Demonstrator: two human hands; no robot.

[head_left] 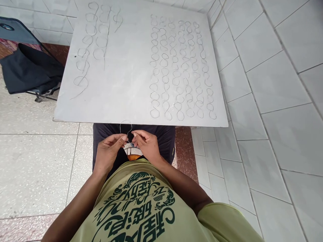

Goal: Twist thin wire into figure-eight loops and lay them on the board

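Note:
A thin wire [131, 126], bent into an open loop with a curved tail, stands up between my hands over my lap. My left hand [109, 149] pinches it between thumb and forefinger near its lower part. My right hand [148, 144] is closed close beside it, thumb and fingers pressed together at the wire's lower curve; its exact grip point is partly hidden. Just beyond my hands lies a white board [126, 87]. On its right side several rows of figure-eight and S-shaped wire pieces [180, 111] are laid out.
Looped wires with long tails [80, 81] lie at the board's left. A folding chair [20, 30] with dark cloth [30, 69] over it stands on the left floor. A tiled wall [285, 111] runs along the right. The board's near edge sits just above my knees.

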